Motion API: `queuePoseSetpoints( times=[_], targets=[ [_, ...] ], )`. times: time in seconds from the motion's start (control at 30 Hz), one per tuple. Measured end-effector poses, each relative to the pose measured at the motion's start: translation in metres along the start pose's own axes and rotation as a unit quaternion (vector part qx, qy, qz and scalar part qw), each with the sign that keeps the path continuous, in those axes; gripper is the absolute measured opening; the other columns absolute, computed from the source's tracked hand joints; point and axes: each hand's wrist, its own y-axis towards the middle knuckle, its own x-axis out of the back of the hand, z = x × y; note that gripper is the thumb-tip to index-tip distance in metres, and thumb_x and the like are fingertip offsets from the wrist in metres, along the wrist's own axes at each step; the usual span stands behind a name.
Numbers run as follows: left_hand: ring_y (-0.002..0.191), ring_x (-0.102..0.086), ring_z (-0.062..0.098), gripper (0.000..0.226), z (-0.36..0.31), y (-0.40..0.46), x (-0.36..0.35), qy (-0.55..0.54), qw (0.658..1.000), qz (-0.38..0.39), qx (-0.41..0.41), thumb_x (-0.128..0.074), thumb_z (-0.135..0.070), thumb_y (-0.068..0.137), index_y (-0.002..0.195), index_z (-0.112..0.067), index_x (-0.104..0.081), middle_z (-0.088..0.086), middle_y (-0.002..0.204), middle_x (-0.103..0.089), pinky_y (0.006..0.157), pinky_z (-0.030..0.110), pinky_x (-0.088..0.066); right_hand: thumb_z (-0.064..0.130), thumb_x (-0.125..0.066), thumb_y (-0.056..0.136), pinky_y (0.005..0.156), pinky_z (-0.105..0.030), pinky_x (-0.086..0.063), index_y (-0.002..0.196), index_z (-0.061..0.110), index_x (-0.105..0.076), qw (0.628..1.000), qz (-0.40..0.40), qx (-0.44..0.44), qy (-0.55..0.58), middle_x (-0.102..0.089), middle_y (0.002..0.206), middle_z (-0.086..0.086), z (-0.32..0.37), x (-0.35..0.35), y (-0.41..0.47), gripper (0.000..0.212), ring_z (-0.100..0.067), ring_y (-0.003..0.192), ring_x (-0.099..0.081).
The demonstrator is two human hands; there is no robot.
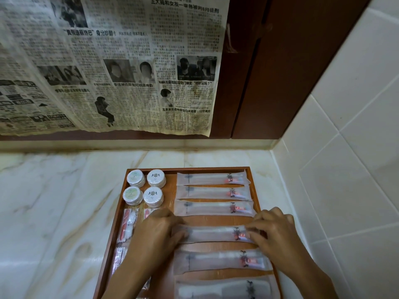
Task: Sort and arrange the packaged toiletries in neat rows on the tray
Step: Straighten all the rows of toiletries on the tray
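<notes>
1. a wooden tray [218, 169] sits on a marble counter [54, 201] in a corner by a tiled wall [356, 147]; a newspaper sheet [108, 61] hangs on the far wall above it.
2. the right side of the tray holds a column of long frosted sachets lying crosswise. three lie far of the hands, one is in hand, and two more lie nearer.
3. the sachet in hand [216, 234] lies fourth from the far end, slightly skewed against its neighbours.
4. the left hand [159, 229] has curled fingers pinching the sachet's left end; the right hand [274, 229] pinches its right end the same way, just beside the printed emblem. both are blurred, so the exact finger placement is unclear.
5. four round white soap pucks [144, 188] stand two by two in the far left corner of the tray. near of them lie small red and white packets [127, 225], partly hidden by the left forearm.
6. judged from its look, the sachet is light, thin and floppy, with a slick film skin and a stiffer item inside. holding both ends keeps it straight, whereas a grip at one end would probably let it droop or swing.
7. the likely step is squaring this sachet parallel to the one far of it, with an even gap.
</notes>
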Motion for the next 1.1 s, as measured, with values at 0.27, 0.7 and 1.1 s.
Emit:
queuePoseSetpoints(
  times=[0.27,0.7,1.1],
  targets=[
    [0.078,-0.059,0.013,0.013,-0.007,-0.003,-0.007,0.023,1.0,-0.011,0.001,-0.075,-0.035,0.076,0.087,-0.028,-0.073,-0.009,0.089,-0.059,0.057,0.023,-0.042,0.027,-0.088,0.064,0.066,-0.03,-0.034,0.078,0.035,-0.076,0.999,-0.002,-0.013,-0.035,-0.066,0.081,0.017,0.005,-0.006,-0.001,0.02,-0.011,0.076,-0.056],
    [0.082,-0.059,0.013,0.012,-0.004,0.005,-0.012,0.031,0.999,-0.038,-0.006,-0.069,-0.037,0.08,0.082,-0.025,-0.069,-0.009,0.086,-0.062,0.059,0.031,-0.051,0.026,-0.083,0.071,0.069,-0.031,-0.034,0.083,0.032,-0.076,0.999,0.002,-0.006,-0.049,-0.068,0.087,0.014,0.001,-0.004,0.011,0.016,-0.013,0.081,-0.056],
    [0.078,-0.057,0.006,0.032,-0.003,-0.042,-0.013,0.0,0.999,-0.018,-0.027,-0.05,-0.056,0.078,0.086,-0.034,-0.071,-0.018,0.081,-0.057,0.058,0.022,-0.047,0.03,-0.082,0.067,0.066,-0.021,-0.03,0.081,0.04,-0.074,0.999,0.013,0.02,-0.024,-0.063,0.082,0.025,0.012,0.006,-0.038,0.019,-0.008,0.076,-0.055]
  ],
)
